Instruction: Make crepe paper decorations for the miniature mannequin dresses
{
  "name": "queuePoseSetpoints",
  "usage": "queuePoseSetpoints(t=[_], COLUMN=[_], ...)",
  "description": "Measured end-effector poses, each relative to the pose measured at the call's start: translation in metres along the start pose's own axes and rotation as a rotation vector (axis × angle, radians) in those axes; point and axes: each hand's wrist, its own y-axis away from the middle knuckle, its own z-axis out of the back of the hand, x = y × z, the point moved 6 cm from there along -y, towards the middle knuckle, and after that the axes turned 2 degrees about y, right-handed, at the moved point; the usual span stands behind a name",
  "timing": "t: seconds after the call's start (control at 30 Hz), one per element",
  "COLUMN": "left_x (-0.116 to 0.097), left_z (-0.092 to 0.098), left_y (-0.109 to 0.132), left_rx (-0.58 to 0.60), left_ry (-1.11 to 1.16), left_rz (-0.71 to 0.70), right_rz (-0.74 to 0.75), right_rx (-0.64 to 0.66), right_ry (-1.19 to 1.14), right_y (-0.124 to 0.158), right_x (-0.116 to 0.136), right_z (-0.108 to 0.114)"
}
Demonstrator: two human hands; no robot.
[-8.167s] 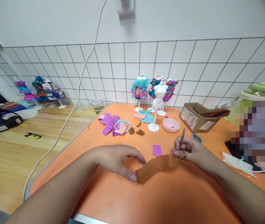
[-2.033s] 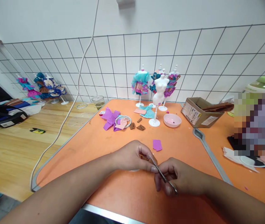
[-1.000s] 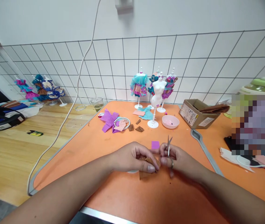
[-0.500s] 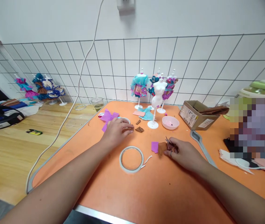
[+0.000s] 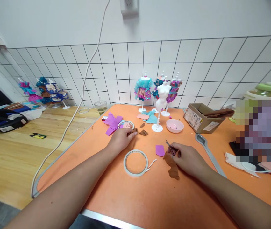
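My left hand (image 5: 121,139) is closed in a pinch at a small folded brown crepe paper scrap (image 5: 135,129). More brown scraps (image 5: 143,133) lie just to its right. In my right hand (image 5: 188,157) is a small pair of scissors (image 5: 170,147), blades pointing up and left. Below the scissors a larger brown crepe paper strip (image 5: 173,168) lies on the table, touching or close to my fingers. Beside it sits a purple paper piece (image 5: 159,150). A roll of white tape (image 5: 125,164) with a loose end lies between my hands.
A bare white mannequin (image 5: 163,95) stands behind, with several dressed ones (image 5: 143,87) near the wall. A pink bowl (image 5: 174,126) and a cardboard box (image 5: 198,117) are at the right. Purple paper (image 5: 113,122) lies left of a second tape roll (image 5: 119,125). A white cable (image 5: 84,84) hangs at left.
My left hand has moved slightly down and its fingers have closed on a brown scrap. The brown strip by my right hand now lies lower, spread out; the scissors have shifted left.
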Motion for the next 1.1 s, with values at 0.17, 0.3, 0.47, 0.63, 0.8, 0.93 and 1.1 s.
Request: queuePoseSetpoints(t=[0.17,0.3,0.47,0.63,0.8,0.93,1.1], left_x=[0.008,0.007,-0.015,-0.029,-0.011,0.016,0.023], left_z=[-0.004,0.007,0.02,0.027,0.033,0.03,0.032], left_y=[-0.005,-0.008,0.006,0.015,-0.003,-0.017,-0.019], left_rx=[-0.021,-0.067,0.067,0.223,0.065,0.047,0.054], left_ry=[0.153,0.092,-0.278,-0.495,-0.644,-0.645,-0.608], left_rz=[0.001,-0.034,-0.151,-0.132,-0.161,-0.108,-0.102], right_rz=[-0.074,-0.021,0.173,0.152,0.22,0.236,0.03], right_rx=[-0.025,-0.067,0.128,0.139,0.434,0.238,-0.049], right_ry=[-0.031,-0.075,-0.201,-0.122,-0.053,-0.128,0.108], right_y=[-0.002,0.005,0.03,0.04,0.052,0.027,-0.031], right_x=[-0.01,0.001,0.046,0.049,0.05,0.038,-0.036], right_z=[0.008,0.015,-0.014,-0.007,-0.021,-0.007,0.036])
